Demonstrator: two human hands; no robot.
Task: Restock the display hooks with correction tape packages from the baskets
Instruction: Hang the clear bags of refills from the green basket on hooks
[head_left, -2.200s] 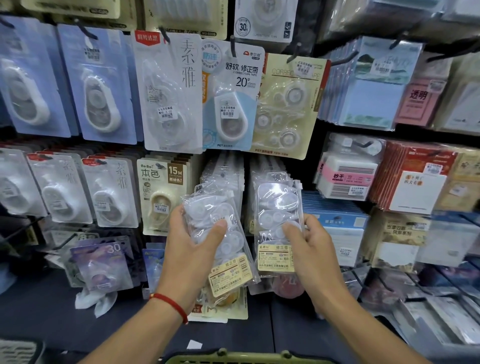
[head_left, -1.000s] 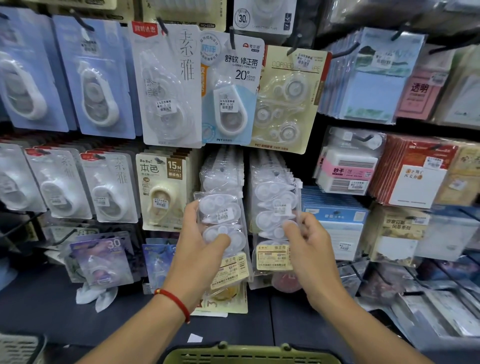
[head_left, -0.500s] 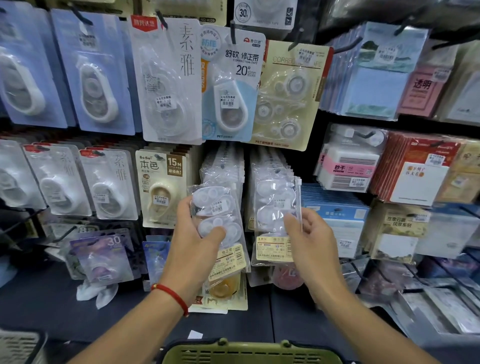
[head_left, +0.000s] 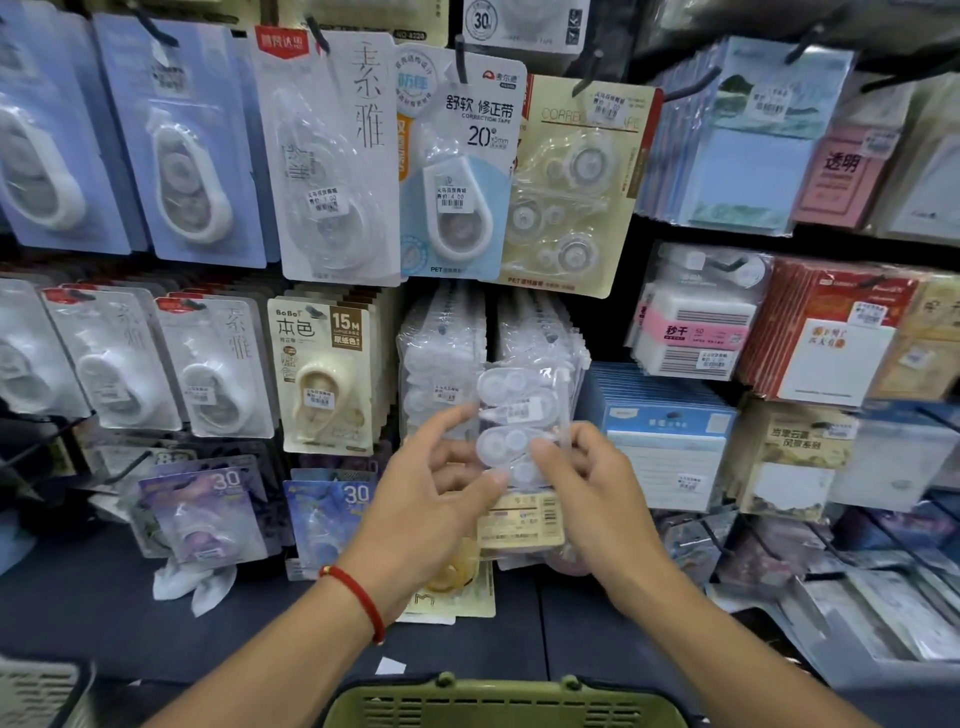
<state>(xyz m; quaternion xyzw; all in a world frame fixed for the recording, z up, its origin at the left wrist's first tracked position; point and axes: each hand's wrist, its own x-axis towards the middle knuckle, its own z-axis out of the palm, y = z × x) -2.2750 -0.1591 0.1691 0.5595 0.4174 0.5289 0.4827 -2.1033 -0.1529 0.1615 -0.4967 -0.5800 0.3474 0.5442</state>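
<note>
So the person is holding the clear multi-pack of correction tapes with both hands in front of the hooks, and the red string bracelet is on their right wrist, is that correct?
Not quite: the red string bracelet is on the left wrist, as the head view shows. The rest holds: the left hand and right hand both grip the clear multi-pack in front of the hooks.

You're standing in a stationery shop: carded correction tape blister packs (head_left: 457, 166) hang in rows on black metal display hooks (head_left: 691, 85), each with a white barcode price sticker (head_left: 451, 199). Stacked pastel sticky-note pads (head_left: 737, 171) fill the right side, and an olive-green plastic basket (head_left: 498, 704) sits below you.
</note>
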